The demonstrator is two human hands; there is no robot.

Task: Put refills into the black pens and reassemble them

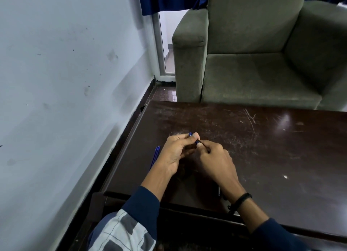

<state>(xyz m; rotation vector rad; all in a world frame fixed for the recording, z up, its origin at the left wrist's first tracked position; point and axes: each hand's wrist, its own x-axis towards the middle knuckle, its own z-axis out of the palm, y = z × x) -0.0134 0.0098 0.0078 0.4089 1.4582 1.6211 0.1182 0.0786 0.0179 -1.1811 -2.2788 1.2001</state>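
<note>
Scratched dark table (272, 147), grey armchair (253, 72) beyond; left grip (174, 154) and right grip (216, 162) tight around one pen (191, 134).

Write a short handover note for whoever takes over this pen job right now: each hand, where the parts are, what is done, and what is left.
Left hand: fingers curled round a slim pen piece, blue at its far end, held above the table.
Right hand: pinches the near end of the same pen piece.
Parts: a few blue refills lie together on the table, left of the left hand. A dark pen-like thing lies by the right wrist, partly hidden.
Done: no finished pen can be told apart here.
Left: finish assembling the piece in hand, then use the blue refills.
</note>
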